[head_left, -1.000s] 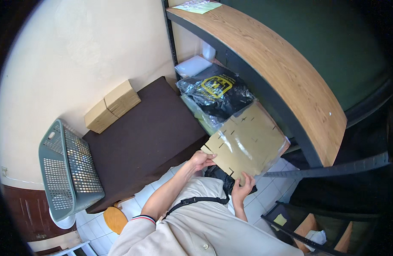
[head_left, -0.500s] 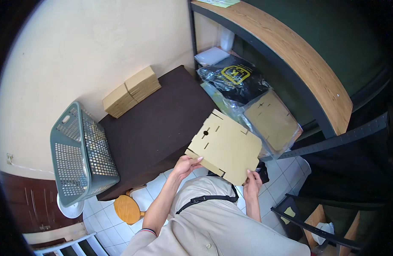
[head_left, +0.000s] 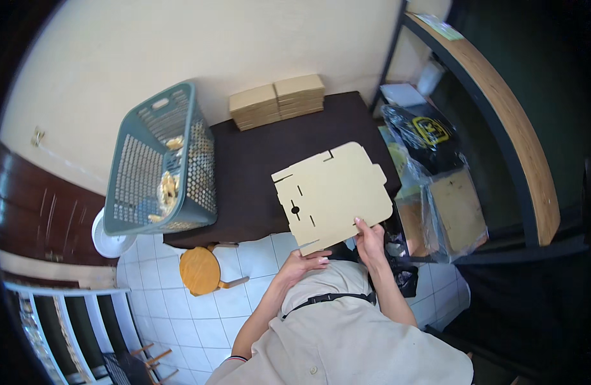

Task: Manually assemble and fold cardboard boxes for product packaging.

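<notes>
A flat, die-cut cardboard sheet with slots, side tabs and a small round hole is held in front of my waist, over the near edge of the dark table. My right hand grips its lower right edge, thumb on top and fingers beneath. At the lower left corner, my left hand is closed on the edge, with part of its fingers under the sheet. On the table's far side, against the wall, stand two neat stacks of folded cardboard.
A grey-green laundry basket with items inside stands on the left end of the dark table. Below it is a round wooden stool. To the right, a shelf rack holds a black plastic bag and plastic-wrapped cardboard.
The cardboard sheet has been turned, its tabbed edge now toward the left. My hands have come closer together along its near edge. The whole view has swung leftward.
</notes>
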Demonstrator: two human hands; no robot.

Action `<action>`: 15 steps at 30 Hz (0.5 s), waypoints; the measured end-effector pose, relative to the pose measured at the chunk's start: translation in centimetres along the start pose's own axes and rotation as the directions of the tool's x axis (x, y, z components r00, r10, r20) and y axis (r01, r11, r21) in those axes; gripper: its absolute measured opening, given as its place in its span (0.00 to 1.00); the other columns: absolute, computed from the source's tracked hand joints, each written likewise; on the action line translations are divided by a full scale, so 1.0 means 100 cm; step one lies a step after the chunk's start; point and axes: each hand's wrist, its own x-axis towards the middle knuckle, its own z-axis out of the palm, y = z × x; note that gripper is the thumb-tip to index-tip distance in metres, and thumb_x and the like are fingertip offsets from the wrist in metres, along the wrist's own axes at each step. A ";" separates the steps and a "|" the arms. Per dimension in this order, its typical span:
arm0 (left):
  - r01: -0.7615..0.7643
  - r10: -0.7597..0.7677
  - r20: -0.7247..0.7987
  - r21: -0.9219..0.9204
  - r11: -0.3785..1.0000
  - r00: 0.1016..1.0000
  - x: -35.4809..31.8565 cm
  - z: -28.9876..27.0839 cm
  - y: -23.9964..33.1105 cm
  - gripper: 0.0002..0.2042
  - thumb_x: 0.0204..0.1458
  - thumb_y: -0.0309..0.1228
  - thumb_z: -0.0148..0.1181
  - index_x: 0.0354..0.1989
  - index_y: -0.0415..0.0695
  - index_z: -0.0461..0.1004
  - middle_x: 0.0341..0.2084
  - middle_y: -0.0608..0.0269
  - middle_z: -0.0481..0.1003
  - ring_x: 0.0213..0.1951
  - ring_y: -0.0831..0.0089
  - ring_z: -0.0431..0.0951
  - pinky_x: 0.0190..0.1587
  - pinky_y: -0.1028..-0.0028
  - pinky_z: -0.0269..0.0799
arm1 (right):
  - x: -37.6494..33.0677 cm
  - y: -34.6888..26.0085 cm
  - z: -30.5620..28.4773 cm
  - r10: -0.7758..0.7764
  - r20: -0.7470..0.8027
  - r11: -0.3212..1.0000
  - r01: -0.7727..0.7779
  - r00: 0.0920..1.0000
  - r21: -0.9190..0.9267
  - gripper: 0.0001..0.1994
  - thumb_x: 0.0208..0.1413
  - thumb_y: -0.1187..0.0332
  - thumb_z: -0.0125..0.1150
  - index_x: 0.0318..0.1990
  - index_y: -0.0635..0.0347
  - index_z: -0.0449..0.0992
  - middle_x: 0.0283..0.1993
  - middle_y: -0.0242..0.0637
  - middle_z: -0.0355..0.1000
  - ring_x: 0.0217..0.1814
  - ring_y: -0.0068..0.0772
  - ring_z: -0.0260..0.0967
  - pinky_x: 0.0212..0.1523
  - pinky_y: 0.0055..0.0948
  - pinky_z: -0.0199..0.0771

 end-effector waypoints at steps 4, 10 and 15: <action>-0.168 0.190 -0.149 0.148 0.975 0.970 -0.009 -0.069 0.002 0.26 0.60 0.24 0.73 0.67 0.37 0.75 0.57 0.48 0.83 0.53 0.63 0.86 0.54 0.65 0.85 | 0.049 -0.022 0.048 0.002 0.128 1.000 0.001 0.992 -0.022 0.12 0.68 0.75 0.68 0.56 0.66 0.81 0.53 0.37 0.83 0.53 0.29 0.82 0.53 0.32 0.83; -0.255 0.200 -0.507 -0.041 0.966 0.838 -0.029 -0.138 0.058 0.21 0.67 0.35 0.67 0.63 0.36 0.75 0.53 0.47 0.83 0.51 0.62 0.86 0.56 0.59 0.84 | 0.146 -0.072 0.115 -0.010 0.364 0.983 0.077 0.931 -0.169 0.12 0.68 0.73 0.68 0.55 0.70 0.82 0.49 0.39 0.85 0.47 0.27 0.84 0.49 0.28 0.85; -0.386 0.204 -0.704 -0.107 0.916 0.680 0.001 -0.147 0.116 0.24 0.74 0.46 0.57 0.62 0.34 0.73 0.51 0.44 0.82 0.53 0.58 0.85 0.56 0.58 0.84 | 0.246 -0.101 0.174 0.183 0.578 0.936 0.039 0.795 -0.349 0.11 0.67 0.71 0.69 0.52 0.69 0.84 0.44 0.37 0.85 0.41 0.25 0.84 0.44 0.28 0.85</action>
